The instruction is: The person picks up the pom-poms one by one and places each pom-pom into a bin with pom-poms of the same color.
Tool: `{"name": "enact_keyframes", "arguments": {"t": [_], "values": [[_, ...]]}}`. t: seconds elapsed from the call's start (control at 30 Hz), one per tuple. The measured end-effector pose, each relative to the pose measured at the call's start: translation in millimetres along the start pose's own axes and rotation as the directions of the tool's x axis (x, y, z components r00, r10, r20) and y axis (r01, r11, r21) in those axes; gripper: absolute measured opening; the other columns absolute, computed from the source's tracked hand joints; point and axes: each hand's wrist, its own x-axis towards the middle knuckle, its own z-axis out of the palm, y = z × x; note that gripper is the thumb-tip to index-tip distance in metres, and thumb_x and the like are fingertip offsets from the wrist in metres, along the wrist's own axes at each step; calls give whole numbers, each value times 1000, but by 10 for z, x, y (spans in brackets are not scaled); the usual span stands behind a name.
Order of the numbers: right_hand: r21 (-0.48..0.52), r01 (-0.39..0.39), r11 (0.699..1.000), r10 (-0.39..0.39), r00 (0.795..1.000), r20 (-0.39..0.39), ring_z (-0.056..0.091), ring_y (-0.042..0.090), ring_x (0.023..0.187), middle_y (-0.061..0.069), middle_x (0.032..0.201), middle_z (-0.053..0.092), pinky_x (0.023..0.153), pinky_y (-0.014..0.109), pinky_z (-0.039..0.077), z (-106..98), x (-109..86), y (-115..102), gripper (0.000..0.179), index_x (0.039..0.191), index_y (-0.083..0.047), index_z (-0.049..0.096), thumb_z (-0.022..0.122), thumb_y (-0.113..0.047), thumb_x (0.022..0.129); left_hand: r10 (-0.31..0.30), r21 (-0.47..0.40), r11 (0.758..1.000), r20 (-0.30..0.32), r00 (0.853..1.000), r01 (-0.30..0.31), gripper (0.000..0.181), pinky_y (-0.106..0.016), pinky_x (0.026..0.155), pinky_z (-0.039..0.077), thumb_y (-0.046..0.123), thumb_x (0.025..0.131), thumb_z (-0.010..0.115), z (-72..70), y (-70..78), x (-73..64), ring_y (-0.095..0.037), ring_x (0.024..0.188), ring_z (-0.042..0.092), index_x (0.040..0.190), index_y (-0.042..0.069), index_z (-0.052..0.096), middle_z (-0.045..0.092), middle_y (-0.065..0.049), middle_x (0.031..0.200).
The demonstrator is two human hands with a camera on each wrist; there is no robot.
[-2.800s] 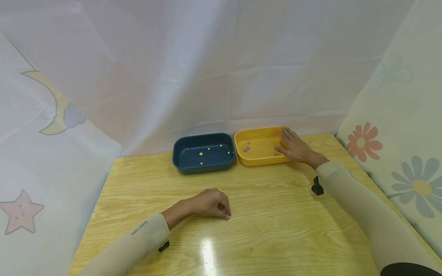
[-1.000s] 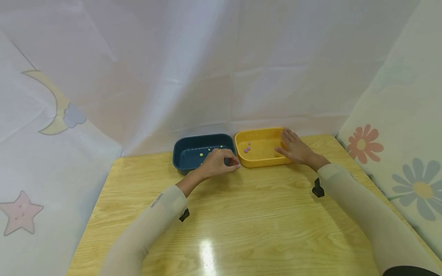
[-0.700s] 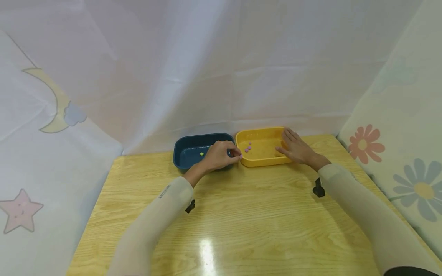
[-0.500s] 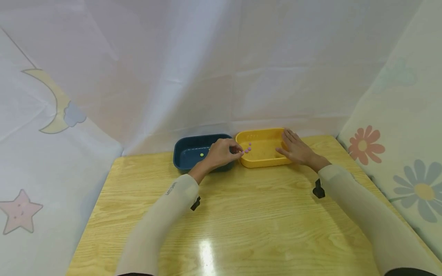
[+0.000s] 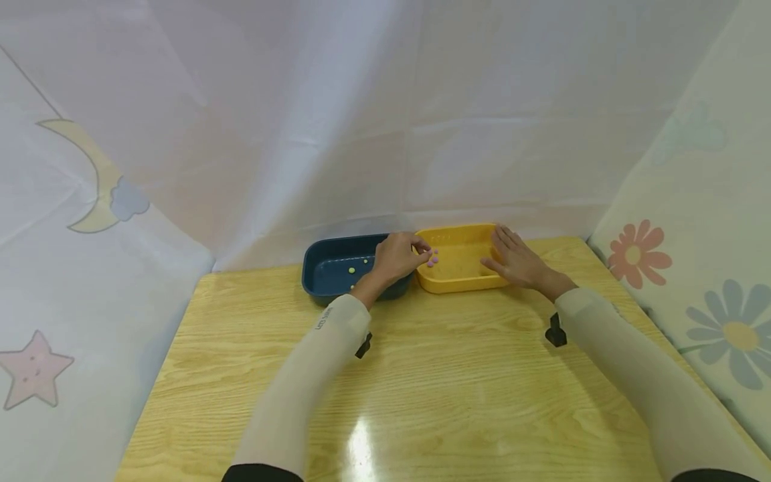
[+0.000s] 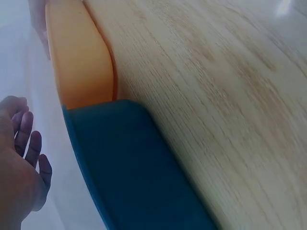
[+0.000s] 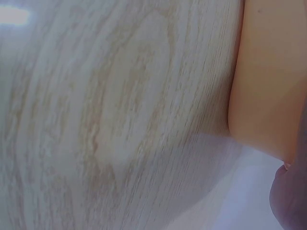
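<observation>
My left hand [image 5: 399, 256] reaches over the right end of the dark blue tray [image 5: 313, 288], and its thumb and fingertips pinch a small pink ball [image 5: 430, 252] above the left end of the yellow tray [image 5: 464, 284]. Inside the yellow tray lie a few more pink balls [image 5: 435, 260], close to those fingertips. My right hand [image 5: 517, 260] rests on the right end of the yellow tray with straight fingers. In the left wrist view, the left hand [image 6: 21, 167] appears at the left edge; the pinched ball is hidden there.
Several small yellow-green balls [image 5: 352, 270] lie in the blue tray, some hidden by the left arm. Both trays stand side by side at the back of the wooden table [image 5: 458, 375], near a white cloth backdrop [image 5: 361, 167]. Printed cloth [image 5: 693, 234] hangs along the right side.
Holding the pink ball, my left hand has moved from the middle of the table forward and right, up to the yellow tray's left end. My right hand has stayed put.
</observation>
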Motion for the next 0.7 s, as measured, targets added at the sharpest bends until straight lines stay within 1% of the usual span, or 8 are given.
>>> {"name": "enact_keyframes", "arguments": {"t": [0.07, 0.17, 0.3, 0.5, 0.6, 0.7], "values": [[-4, -1, 1000, 1, 1000, 4, -7, 47, 161, 30, 173, -9, 130, 60, -2, -11, -5, -3, 88, 164, 13, 3, 43, -48, 114, -17, 15, 1000, -10, 1000, 17, 18, -26, 57, 47, 36, 101, 75, 25, 5, 31, -8, 72, 61, 106, 23, 86, 76, 9, 92], [-9, 1, 1000, -1, 1000, 10, -7, 47, 161, 30, 173, -9, 130, 59, -3, -8, -3, 6, 88, 164, 12, 2, 43, -47, 114, -51, 39, 998, -22, 998, 52, 17, -28, 63, 50, 36, 100, 76, 55, 5, 62, -8, 77, 63, 106, 24, 86, 77, 10, 93], [-10, 6, 1000, -6, 1000, 1, -7, 48, 161, 31, 173, -8, 130, 60, -3, -14, -4, 10, 88, 164, 13, 4, 43, -47, 114, -82, 64, 994, -45, 996, 85, 16, -31, 69, 53, 38, 100, 76, 82, -6, 107, -8, 81, 66, 105, 26, 86, 77, 12, 93], [-13, 11, 1000, -11, 1000, -16, -4, 48, 161, 32, 173, -5, 130, 60, -1, -9, -6, 14, 90, 164, 14, 6, 43, -51, 113, -101, 75, 992, -65, 993, 106, 15, -31, 69, 55, 37, 99, 77, 135, -34, 157, -9, 81, 67, 104, 25, 86, 77, 11, 93], [-11, 6, 1000, -6, 1000, -6, -5, 48, 161, 31, 173, -7, 130, 59, -2, -13, -14, 5, 89, 164, 13, 5, 43, -49, 113, -118, 78, 989, -74, 990, 124, 18, -29, 68, 54, 38, 98, 78, 162, -46, 169, -9, 81, 67, 106, 25, 86, 78, 12, 95], [-15, 0, 1000, 0, 1000, 7, -6, 48, 161, 30, 173, -8, 130, 59, -3, -22, -19, -3, 88, 164, 13, 4, 43, -48, 114, -119, 92, 988, -85, 989, 126, 22, -29, 67, 54, 41, 97, 80, 166, -49, 172, -9, 81, 67, 109, 24, 86, 78, 12, 96]]}}
